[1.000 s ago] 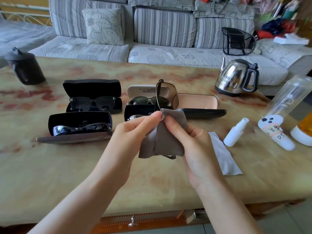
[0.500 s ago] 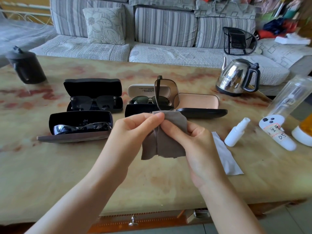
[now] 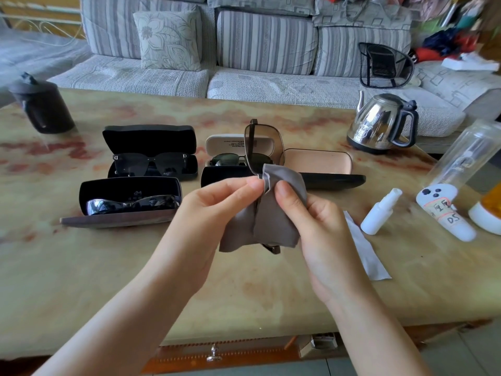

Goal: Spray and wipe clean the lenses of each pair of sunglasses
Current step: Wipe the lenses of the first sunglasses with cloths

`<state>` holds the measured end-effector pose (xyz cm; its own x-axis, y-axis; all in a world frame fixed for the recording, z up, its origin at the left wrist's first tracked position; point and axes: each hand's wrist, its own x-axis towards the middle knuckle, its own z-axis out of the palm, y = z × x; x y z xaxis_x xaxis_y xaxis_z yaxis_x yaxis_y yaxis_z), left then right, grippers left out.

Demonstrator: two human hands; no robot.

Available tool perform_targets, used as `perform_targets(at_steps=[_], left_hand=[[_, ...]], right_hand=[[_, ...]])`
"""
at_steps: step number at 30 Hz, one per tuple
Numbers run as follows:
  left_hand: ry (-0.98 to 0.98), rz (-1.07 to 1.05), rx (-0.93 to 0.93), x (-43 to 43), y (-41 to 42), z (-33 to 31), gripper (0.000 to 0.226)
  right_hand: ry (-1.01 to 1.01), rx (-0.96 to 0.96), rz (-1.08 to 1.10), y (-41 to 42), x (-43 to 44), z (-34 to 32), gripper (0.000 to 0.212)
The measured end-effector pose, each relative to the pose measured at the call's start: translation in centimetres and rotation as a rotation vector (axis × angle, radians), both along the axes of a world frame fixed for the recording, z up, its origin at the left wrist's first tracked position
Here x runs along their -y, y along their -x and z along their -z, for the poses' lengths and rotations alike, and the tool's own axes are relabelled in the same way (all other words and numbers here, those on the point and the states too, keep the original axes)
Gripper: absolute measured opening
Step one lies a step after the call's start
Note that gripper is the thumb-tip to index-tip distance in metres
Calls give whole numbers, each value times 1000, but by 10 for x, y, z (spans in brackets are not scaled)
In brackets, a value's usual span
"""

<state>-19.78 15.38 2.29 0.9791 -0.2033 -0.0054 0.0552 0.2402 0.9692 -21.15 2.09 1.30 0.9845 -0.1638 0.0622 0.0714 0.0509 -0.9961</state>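
On my feed, the left hand [image 3: 217, 210] and right hand [image 3: 325, 234] are bare, with slim fingers and short, rounded nails. Both forearms [image 3: 122, 308] are uncovered as far as my view reaches.

A soft, matt grey cloth [image 3: 273, 218] wraps sunglasses [image 3: 264, 145] with a thin metal frame and a smooth tinted lens. The surface [image 3: 244, 289] is glossy and marbled like polished stone. A kettle [image 3: 376, 126] gleams in mirror-bright metal. A spray bottle [image 3: 378, 215] is white matt plastic.

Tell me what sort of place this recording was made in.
Most likely a home living room: a grey striped fabric sofa with a floral cushion stands behind the marbled stone coffee table, which bears a shiny steel kettle.
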Motion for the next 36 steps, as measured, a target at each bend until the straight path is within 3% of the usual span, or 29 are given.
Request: perform_targets(at_steps=[4,9,13,20,25,29,36], left_hand=[[56,27,22,1,1,-1,24],[0,-33,-7,-5,-2,0,28],[20,-73,41,-9,-5,-5,22],[-11,-77,39,-3,-3,0,31],[-5,-25,-38,5,0,1,30],[-38,-9,5,3,0,-2,35],[-84,-17,-23,0,-2,0,40]], right_hand=[[-69,-34,-107,1,4,-1,34],[14,-40,-185,3,7,1,32],[34,-75,-333,5,11,-3,16],[-3,-102,-285,3,8,0,39],[-155,-94,-163,1,3,-3,41],[-245,-95,-165,1,1,-6,28],[-175,-125,-177,1,1,-3,41]])
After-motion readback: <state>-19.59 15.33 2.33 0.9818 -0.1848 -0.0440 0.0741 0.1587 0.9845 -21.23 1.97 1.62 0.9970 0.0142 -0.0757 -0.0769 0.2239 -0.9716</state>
